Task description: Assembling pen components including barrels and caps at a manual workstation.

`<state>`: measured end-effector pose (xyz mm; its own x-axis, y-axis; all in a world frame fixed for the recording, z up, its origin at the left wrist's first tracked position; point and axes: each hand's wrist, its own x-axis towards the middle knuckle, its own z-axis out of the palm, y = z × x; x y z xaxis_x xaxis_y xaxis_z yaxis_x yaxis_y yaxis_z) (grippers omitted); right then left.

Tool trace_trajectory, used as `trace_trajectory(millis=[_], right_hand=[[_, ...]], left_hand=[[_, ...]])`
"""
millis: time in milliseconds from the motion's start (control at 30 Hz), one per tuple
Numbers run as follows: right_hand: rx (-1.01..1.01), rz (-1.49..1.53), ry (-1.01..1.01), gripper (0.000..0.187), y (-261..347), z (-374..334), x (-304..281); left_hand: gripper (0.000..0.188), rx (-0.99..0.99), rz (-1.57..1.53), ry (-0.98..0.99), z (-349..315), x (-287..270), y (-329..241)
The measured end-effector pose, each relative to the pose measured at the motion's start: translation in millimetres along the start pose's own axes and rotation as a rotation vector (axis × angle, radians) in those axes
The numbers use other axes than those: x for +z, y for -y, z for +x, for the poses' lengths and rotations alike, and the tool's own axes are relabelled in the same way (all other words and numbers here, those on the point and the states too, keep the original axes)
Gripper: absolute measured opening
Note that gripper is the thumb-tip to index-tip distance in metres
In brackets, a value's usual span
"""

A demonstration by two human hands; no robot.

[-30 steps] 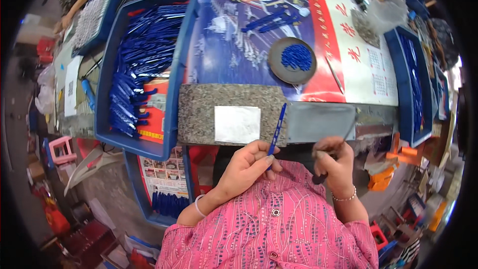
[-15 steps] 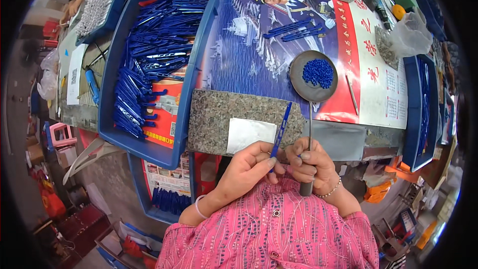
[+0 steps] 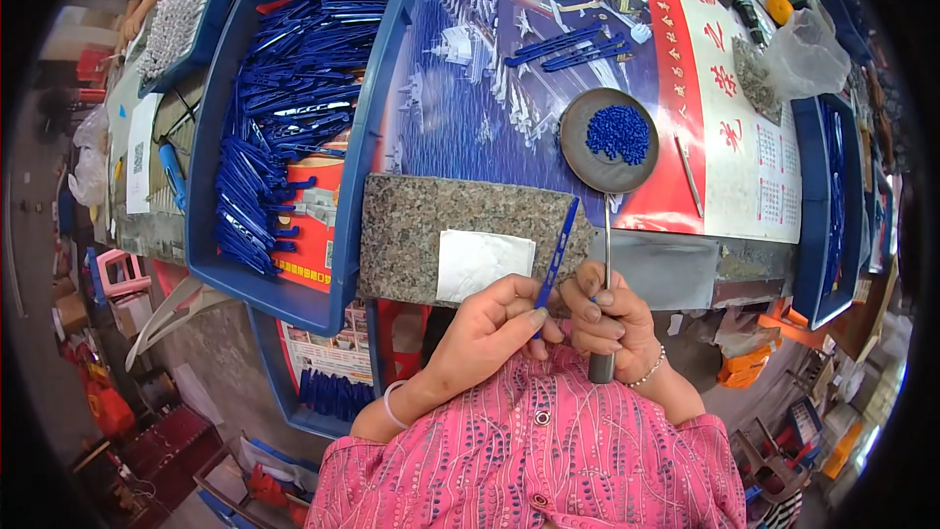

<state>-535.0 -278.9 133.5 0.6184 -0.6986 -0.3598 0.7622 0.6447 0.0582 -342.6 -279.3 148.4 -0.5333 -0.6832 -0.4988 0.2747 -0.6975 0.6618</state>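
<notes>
My left hand (image 3: 509,321) is closed on a slim blue plastic stick (image 3: 557,260), which stands upright and leans a little to the right. Close beside it, my right hand (image 3: 615,318) pinches a tiny blue piece (image 3: 593,300) between thumb and finger. A thin metal rod (image 3: 607,235) with a dark grip (image 3: 601,368) runs past my right hand, partly hidden by the fingers. Its far end meets a round grey dish (image 3: 580,159) of small blue pieces (image 3: 619,134); whether the two are joined I cannot tell.
A granite slab (image 3: 411,235) with folded white paper (image 3: 485,265) lies before me. Left of it stands a blue tray (image 3: 351,264) heaped with blue sticks (image 3: 304,59). Several more sticks (image 3: 568,47) lie on the poster. Another blue tray (image 3: 811,235) borders the right.
The table and its things appear shifted slightly left and up in the view. Both hands keep their holds, and the right fingers have shifted slightly around the tiny piece.
</notes>
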Motion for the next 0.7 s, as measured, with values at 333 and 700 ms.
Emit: trace_trajectory(millis=[333, 700], right_hand=[[-0.17, -0.61, -0.203, 0.012, -9.8, -7.1, 14.6], [-0.415, -1.456, -0.308, 0.025, -26.4, -13.0, 15.1]], left_hand=[[0.022, 0.042, 0.004, -0.026, -4.2, 1.4, 9.2], [0.032, 0.069, 0.04, -0.056, -7.4, 7.1, 15.8]])
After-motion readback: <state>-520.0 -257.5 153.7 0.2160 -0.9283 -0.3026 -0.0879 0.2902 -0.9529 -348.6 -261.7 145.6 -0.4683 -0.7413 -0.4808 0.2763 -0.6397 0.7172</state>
